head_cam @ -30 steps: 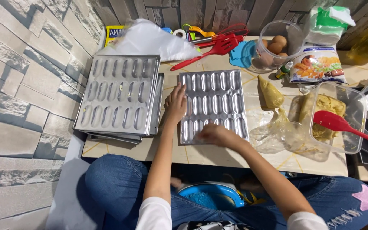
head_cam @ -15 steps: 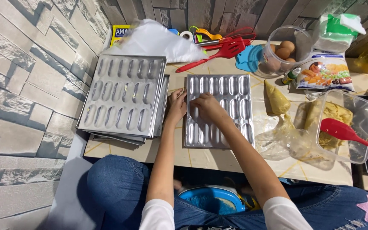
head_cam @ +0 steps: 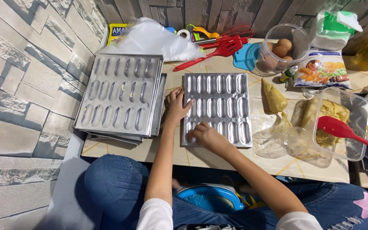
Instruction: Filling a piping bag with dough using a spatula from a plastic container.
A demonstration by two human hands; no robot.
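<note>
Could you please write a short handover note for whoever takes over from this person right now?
Left hand: flat against the left edge of the metal mould tray, steadying it.
Right hand: fingertips in a cavity of the tray's lower left corner.
Stack of like trays sits to the left; filled piping bag and dough tub with red spatula to the right.
Done: tray laid out. Left: all cavities look unfilled.

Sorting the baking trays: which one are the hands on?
The single tray lying flat mid-table; both hands touch it. The other trays sit stacked to its left, untouched.
</note>
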